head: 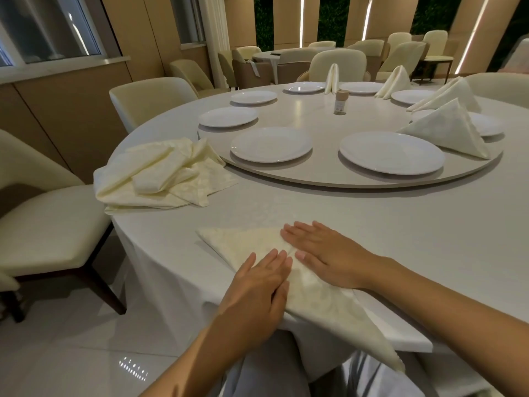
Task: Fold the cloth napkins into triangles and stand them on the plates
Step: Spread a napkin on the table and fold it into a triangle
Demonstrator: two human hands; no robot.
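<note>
A cream napkin [246, 242] lies folded into a triangle at the near edge of the round table, one corner hanging over the edge. My left hand [257, 285] and my right hand [323, 253] both press flat on it, fingers together, holding nothing. A heap of unfolded napkins [154, 173] sits at the left. White plates rest on the turntable [323, 179]; the nearest ones [270, 144] [390, 151] are bare. Folded triangle napkins stand on plates at the right [446, 130] [452, 94] and at the back [393, 81] [332, 78].
A small brown jar [340, 101] stands near the turntable's middle. Cream chairs ring the table, one close at my left [43, 224]. Another table with chairs [286, 61] is behind. The white tablecloth [429, 239] hangs over the table's edge.
</note>
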